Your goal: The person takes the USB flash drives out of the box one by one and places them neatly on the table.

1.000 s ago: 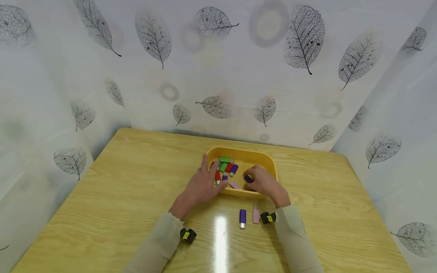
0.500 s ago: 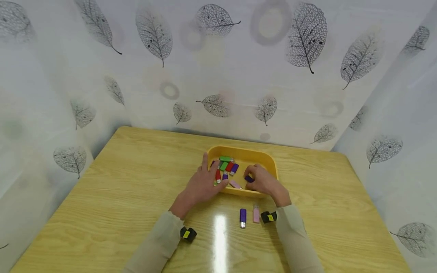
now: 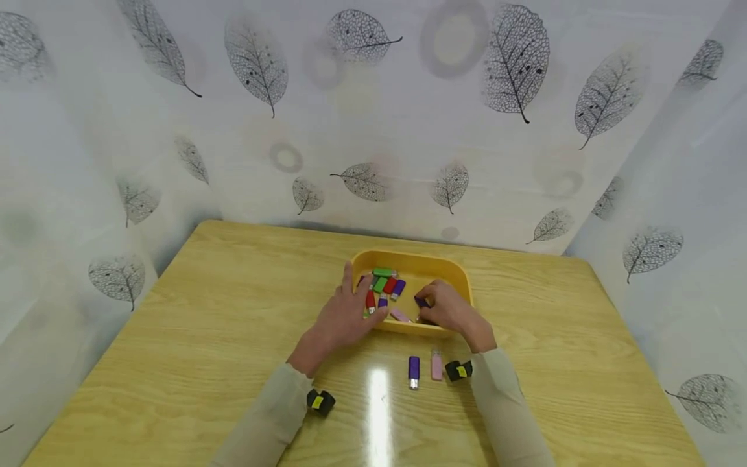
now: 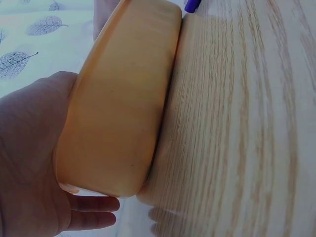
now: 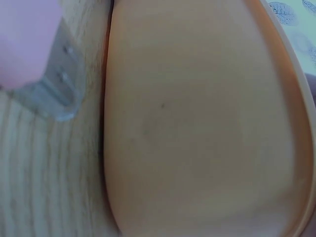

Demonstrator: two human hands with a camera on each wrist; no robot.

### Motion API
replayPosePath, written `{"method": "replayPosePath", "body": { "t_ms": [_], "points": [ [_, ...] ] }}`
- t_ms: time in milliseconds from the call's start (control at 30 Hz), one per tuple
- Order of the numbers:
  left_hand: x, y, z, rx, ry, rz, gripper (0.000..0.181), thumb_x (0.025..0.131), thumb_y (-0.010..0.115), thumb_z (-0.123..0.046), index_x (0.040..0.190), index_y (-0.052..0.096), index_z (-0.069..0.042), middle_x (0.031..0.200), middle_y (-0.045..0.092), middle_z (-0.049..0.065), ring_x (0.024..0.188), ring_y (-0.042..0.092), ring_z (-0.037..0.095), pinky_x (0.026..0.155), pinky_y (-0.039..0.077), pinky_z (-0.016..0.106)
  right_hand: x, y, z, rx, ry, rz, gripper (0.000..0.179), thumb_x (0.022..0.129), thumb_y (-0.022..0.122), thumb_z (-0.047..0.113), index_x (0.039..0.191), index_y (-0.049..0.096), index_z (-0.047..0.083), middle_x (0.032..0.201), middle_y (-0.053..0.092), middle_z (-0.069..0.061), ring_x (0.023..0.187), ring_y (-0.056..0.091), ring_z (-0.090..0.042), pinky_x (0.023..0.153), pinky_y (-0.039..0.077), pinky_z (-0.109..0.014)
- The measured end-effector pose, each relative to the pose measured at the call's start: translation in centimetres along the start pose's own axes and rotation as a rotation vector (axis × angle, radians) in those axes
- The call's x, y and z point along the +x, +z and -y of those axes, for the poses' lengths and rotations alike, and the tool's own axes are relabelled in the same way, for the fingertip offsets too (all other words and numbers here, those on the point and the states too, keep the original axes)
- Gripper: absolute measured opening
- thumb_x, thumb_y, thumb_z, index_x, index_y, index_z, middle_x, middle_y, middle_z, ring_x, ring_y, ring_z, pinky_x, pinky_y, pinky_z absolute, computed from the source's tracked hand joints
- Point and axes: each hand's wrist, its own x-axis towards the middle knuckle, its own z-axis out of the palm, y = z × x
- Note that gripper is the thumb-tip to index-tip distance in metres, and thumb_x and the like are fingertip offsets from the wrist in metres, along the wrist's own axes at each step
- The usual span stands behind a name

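A yellow plastic tray (image 3: 417, 261) holds several USB flash drives, bunched toward its left side. My right hand (image 3: 452, 310) reaches over its near right rim and pinches a dark purple USB flash drive (image 3: 421, 302) between thumb and fingers. Part of that drive is hidden by the fingers. My left hand (image 3: 343, 316) rests at the tray's left near corner with fingers spread, the thumb inside the rim. In the left wrist view, two straight fingers (image 4: 94, 220) show beyond the tray's end. A pink drive (image 3: 400, 315) lies between the hands, inside the tray.
On the table in front of the tray, a purple USB drive (image 3: 414, 373) and a pink one (image 3: 436, 364) lie side by side. The right wrist's black camera mount (image 3: 458, 370) is beside the pink one. A leaf-print curtain (image 3: 362, 130) hangs behind the wooden table (image 3: 245, 292).
The right fingers and the dark purple drive have shifted very slightly within the tray. The left hand stays in place, and the view moves a little with the head.
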Motion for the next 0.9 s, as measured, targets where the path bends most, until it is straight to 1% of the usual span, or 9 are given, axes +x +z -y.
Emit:
{"method": "replayPosePath", "body": {
  "t_ms": [133,233,433,533,733,800,900],
  "points": [
    [-0.05,-0.06,0.01,-0.002,0.008,-0.008,0.084,0.095,0.048,-0.062,0.159,0.023,-0.013,0.164,-0.008,0.023,0.134,0.041,0.049,0.101,0.045,0.057,0.01,0.00,0.09,-0.001,0.013,0.006,0.039,0.081,0.077,0.008,0.116,0.069,-0.006,0.116,0.061,-0.023,0.098,0.058,-0.030,0.085,0.053,-0.043],
    [-0.12,-0.06,-0.01,-0.004,0.008,-0.010,0.084,0.095,0.049,-0.062,0.159,0.024,-0.013,0.164,-0.007,0.023,0.134,0.042,0.048,0.101,0.045,0.057,-0.05,0.04,0.16,0.003,0.023,0.015,0.040,0.082,0.076,0.006,0.118,0.067,-0.006,0.120,0.060,-0.024,0.100,0.059,-0.030,0.087,0.054,-0.044],
    [-0.08,0.12,0.03,-0.003,0.007,-0.013,0.083,0.095,0.048,-0.062,0.159,0.024,-0.014,0.164,-0.008,0.023,0.134,0.041,0.047,0.101,0.045,0.056,-0.12,-0.04,0.20,0.031,0.009,0.014,0.039,0.083,0.074,0.002,0.119,0.066,-0.007,0.124,0.060,-0.023,0.094,0.060,-0.027,0.084,0.055,-0.042],
    [-0.07,0.26,0.09,0.000,0.006,-0.015,0.084,0.095,0.048,-0.063,0.159,0.024,-0.014,0.164,-0.008,0.023,0.135,0.041,0.047,0.101,0.045,0.056,-0.18,-0.03,0.14,0.038,0.004,0.022,0.042,0.083,0.073,0.001,0.123,0.064,-0.005,0.126,0.062,-0.022,0.092,0.059,-0.025,0.084,0.054,-0.043],
    [-0.04,0.40,0.20,0.010,-0.004,-0.008,0.084,0.095,0.047,-0.064,0.159,0.022,-0.015,0.164,-0.009,0.022,0.134,0.042,0.047,0.101,0.046,0.056,-0.24,-0.03,0.14,0.019,-0.011,0.042,0.047,0.084,0.070,0.000,0.130,0.062,-0.002,0.137,0.057,-0.022,0.106,0.061,-0.030,0.094,0.051,-0.048],
    [-0.01,0.33,0.18,0.002,-0.004,-0.009,0.084,0.095,0.048,-0.063,0.159,0.022,-0.015,0.164,-0.009,0.022,0.134,0.042,0.047,0.101,0.046,0.056,-0.23,-0.11,0.20,0.022,-0.015,0.048,0.047,0.084,0.069,-0.001,0.130,0.062,-0.002,0.137,0.057,-0.022,0.105,0.061,-0.030,0.093,0.052,-0.048],
    [0.09,0.25,0.12,-0.004,0.006,-0.018,0.084,0.095,0.048,-0.063,0.159,0.022,-0.014,0.164,-0.009,0.022,0.134,0.041,0.048,0.100,0.046,0.056,-0.22,-0.29,0.27,0.033,0.000,0.056,0.046,0.084,0.069,-0.001,0.130,0.061,-0.003,0.133,0.060,-0.022,0.097,0.061,-0.027,0.089,0.053,-0.046]
  ]
}}
